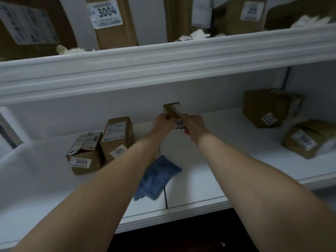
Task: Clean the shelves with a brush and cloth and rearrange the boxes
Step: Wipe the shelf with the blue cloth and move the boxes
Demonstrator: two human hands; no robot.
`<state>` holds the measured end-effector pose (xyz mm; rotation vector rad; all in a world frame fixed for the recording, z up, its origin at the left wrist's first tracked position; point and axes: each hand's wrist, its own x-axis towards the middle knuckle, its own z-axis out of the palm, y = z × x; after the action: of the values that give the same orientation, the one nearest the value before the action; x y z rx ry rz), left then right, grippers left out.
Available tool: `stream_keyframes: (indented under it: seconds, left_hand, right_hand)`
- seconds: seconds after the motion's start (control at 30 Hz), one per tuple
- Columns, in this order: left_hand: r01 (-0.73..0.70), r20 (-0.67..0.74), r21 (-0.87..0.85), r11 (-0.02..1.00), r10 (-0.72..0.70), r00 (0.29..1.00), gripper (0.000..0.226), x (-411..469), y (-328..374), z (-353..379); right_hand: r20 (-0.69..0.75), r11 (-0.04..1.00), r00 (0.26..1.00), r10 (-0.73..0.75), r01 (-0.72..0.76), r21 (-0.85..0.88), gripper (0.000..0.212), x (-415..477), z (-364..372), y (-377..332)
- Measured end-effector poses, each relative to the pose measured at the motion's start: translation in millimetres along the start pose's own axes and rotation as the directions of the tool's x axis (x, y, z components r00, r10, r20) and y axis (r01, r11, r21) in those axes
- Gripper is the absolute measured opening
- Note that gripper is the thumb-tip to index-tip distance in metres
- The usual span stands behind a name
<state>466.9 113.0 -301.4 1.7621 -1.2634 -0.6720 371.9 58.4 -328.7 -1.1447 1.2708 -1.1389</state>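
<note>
I face a white shelving unit in dim, cool, bluish light. The upper shelf point(163, 70) crosses my view with a thick moulded front edge. Beneath it, the lower shelf point(227, 179) is a flat white board in two panels that meet at a dark seam point(165, 197) running front to back. Behind it stands a plain pale back panel point(72, 113). A dark upright point(7, 130) shows at the far left, and a thin dark line point(287, 77) runs down the right rear corner. Below the shelf front, the floor point(181, 237) is nearly black.
</note>
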Motion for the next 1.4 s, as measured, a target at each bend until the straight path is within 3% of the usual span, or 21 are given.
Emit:
stream_keyframes:
  seconds: [0.17,0.4,0.53,0.73,0.8,0.93,1.07,1.23,1.4]
  left_hand:
    - [0.049,0.078,0.0,0.999,-0.049,0.996,0.029,19.7,10.1,65.3]
    - [0.146,0.101,-0.01,0.989,-0.144,0.984,0.021,37.7,-0.2,94.3]
    - [0.181,0.084,0.011,0.983,-0.181,0.98,0.031,37.8,-10.9,91.9]
    - [0.147,0.102,0.208,0.967,-0.171,0.98,0.044,23.4,-4.5,86.3]
    - [0.071,0.04,0.299,0.952,-0.087,0.995,0.043,20.0,3.7,85.3]
    - [-0.034,-0.004,0.273,0.961,0.036,0.999,0.046,6.9,30.7,98.3]
    - [-0.137,0.098,0.284,0.949,0.113,0.989,0.043,-10.3,65.8,133.6]
    - [-0.165,0.196,0.251,0.954,0.117,0.974,0.039,-22.9,91.3,176.5]
    - [-0.182,0.289,0.126,0.975,0.139,0.947,0.037,-35.4,119.7,224.7]
  right_hand:
    - [-0.092,0.977,0.991,-0.095,0.075,-0.2,0.035,30.5,-54.8,26.7]
    - [0.0,0.946,0.998,-0.066,0.063,-0.317,0.028,48.9,-67.3,48.8]
    - [0.076,0.937,0.997,0.015,0.013,-0.35,0.034,47.0,-60.0,51.3]
    - [0.117,0.914,0.992,0.047,0.005,-0.405,0.026,31.7,-61.6,41.3]
    - [0.058,0.905,0.998,0.012,0.014,-0.425,0.03,27.4,-70.1,33.0]
    - [-0.106,0.886,0.994,-0.035,-0.018,-0.463,0.044,10.4,-95.4,7.6]
    - [-0.218,0.885,0.971,-0.098,-0.015,-0.466,0.044,2.4,-130.0,-7.0]
    - [-0.352,0.866,0.927,-0.131,-0.066,-0.495,0.047,1.3,-177.3,-9.9]
    - [-0.507,0.833,0.826,-0.248,-0.085,-0.546,0.051,5.1,-231.5,-7.9]
